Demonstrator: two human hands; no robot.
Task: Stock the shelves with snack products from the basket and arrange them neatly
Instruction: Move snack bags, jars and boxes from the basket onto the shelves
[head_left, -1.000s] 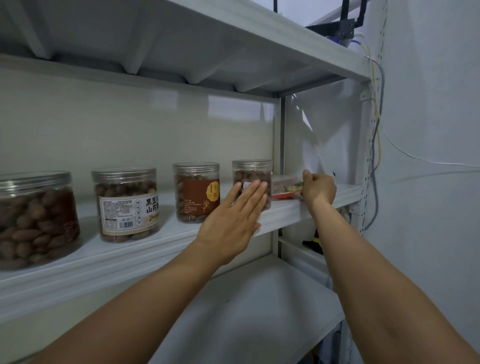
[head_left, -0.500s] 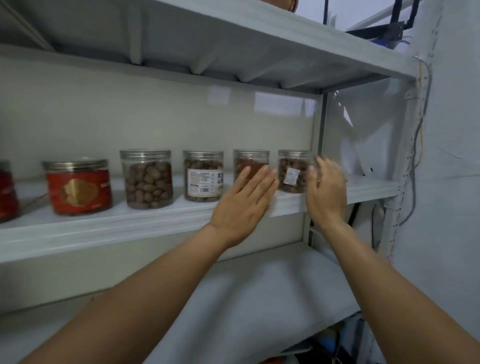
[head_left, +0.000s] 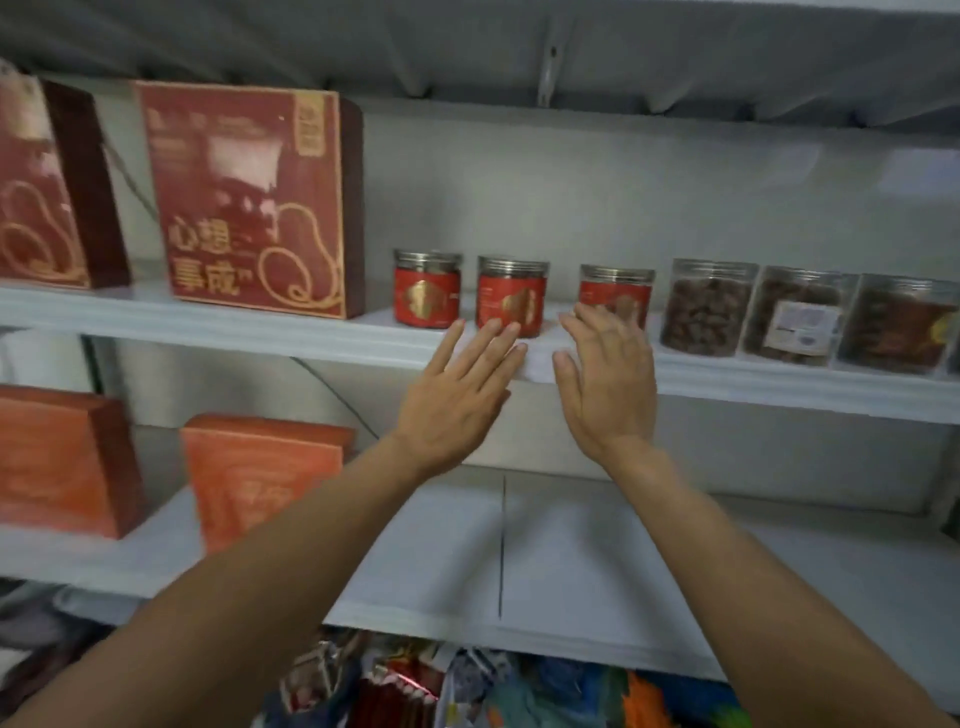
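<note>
Both my hands are raised flat in front of the middle shelf (head_left: 260, 332), fingers straight, holding nothing. My left hand (head_left: 462, 397) hovers below the second of three red-labelled jars (head_left: 511, 296). My right hand (head_left: 608, 384) partly covers the third red jar (head_left: 618, 293). The first red jar (head_left: 427, 288) stands to the left. Clear jars of brown nuts (head_left: 706, 309) line the shelf to the right. Colourful snack packets (head_left: 467, 686) show at the bottom edge, under the lower shelf.
Two big red gift boxes (head_left: 249, 197) stand on the middle shelf at left. Orange boxes (head_left: 260, 478) sit on the lower shelf (head_left: 571, 561), whose right part is bare. Another shelf board (head_left: 519, 47) runs overhead.
The view has swung left along the shelf, from the nut jars at the right end to the red jars and gift boxes. My right hand let go of a packet and opened flat.
</note>
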